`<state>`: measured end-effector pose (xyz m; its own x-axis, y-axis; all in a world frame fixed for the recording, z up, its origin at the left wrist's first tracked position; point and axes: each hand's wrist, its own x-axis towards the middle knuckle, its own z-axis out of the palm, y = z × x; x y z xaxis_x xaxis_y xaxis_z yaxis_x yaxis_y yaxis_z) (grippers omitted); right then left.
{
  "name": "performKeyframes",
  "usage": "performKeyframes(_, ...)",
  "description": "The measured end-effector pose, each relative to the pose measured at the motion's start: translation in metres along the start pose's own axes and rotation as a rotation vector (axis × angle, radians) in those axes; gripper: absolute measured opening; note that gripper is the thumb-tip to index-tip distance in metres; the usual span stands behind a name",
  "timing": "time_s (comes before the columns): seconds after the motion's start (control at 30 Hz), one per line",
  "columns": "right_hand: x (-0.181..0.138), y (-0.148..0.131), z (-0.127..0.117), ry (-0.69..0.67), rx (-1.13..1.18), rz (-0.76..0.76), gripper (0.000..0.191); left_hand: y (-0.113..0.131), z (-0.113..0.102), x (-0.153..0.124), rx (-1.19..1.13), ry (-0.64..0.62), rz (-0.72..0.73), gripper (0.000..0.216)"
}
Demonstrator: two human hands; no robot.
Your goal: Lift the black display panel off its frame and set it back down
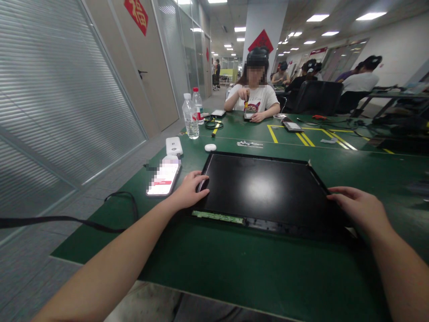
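Observation:
A black LCD screen panel [258,185] lies face up on the green table in front of me, in a thin dark frame. Along its near edge a narrow green circuit board [217,217] is exposed at the left. My left hand [192,190] grips the panel's left side, thumb on top and fingers curled at the edge. At the opposite side, my right hand [362,208] pinches the right edge between thumb and fingers. The undersides of both grips are hidden. Just left of my left hand lies a lit smartphone [164,176].
Beyond the panel are a white earbud case [210,147], a white power bank [173,146], torn white scraps [250,144] and two bottles [191,117]. A black strap [67,220] crosses the table's left edge. Across the table, a person [253,96] works with a yellow-handled tool.

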<state>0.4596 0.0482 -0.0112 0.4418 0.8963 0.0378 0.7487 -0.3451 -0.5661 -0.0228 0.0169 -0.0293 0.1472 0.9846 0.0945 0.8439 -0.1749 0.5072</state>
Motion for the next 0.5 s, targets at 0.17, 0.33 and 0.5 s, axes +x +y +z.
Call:
performKeyframes(0.17,-0.003,-0.004,-0.002,0.0,-0.002,-0.006,0.04,0.005,-0.001,-0.003,0.043,0.034,0.055,0.049)
performKeyframes(0.33,-0.001,-0.002,-0.002,-0.001,-0.012,-0.002,0.041,0.01,-0.012,-0.009,0.121,-0.044,0.179,0.046)
performKeyframes(0.5,0.004,0.003,0.001,-0.004,-0.014,-0.011,0.04,0.012,-0.026,-0.014,0.155,-0.156,0.252,0.06)
